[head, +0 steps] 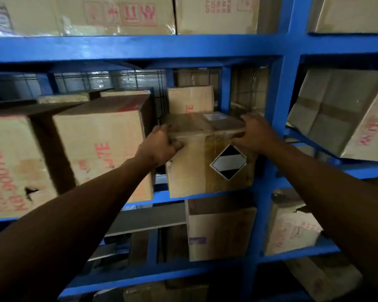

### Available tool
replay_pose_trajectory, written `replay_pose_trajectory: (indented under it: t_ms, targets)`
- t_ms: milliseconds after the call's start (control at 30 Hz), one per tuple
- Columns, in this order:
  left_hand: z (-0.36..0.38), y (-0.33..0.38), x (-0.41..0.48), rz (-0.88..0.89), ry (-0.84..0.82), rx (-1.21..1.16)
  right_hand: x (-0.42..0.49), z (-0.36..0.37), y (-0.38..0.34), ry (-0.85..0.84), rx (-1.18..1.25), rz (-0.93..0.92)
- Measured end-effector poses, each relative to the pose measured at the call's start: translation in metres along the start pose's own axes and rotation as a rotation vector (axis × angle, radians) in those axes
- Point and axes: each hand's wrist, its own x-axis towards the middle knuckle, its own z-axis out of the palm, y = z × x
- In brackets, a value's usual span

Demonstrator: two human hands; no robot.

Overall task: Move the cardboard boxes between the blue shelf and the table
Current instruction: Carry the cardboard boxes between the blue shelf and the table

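We grip the small cardboard box [190,171] at its upper front corners. Our left hand [162,147] curls round the left corner, and our right hand [255,134] clamps the right one, fingers over the top and thumb on the front face. The box (taped, with a black-and-white diamond label [228,162]) stands at the front edge of a middle tier of the blue shelf [140,46], just beside a larger red-lettered box [100,144] on its left.
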Motion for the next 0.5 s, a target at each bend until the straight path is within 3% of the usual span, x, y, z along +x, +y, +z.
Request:
replay_pose_trajectory:
  t_ms: [133,233,500]
  targets:
    - [0.029,0.002,0.022,-0.050,-0.029,0.003,0.024,0.004,0.034,-0.044,0.028,0.038]
    - [0.041,-0.007,0.029,-0.049,0.048,-0.060,0.033,0.017,0.051,-0.097,0.103,0.019]
    - [0.041,-0.010,0.020,-0.139,0.114,-0.235,0.039,0.030,0.062,-0.064,0.265,-0.022]
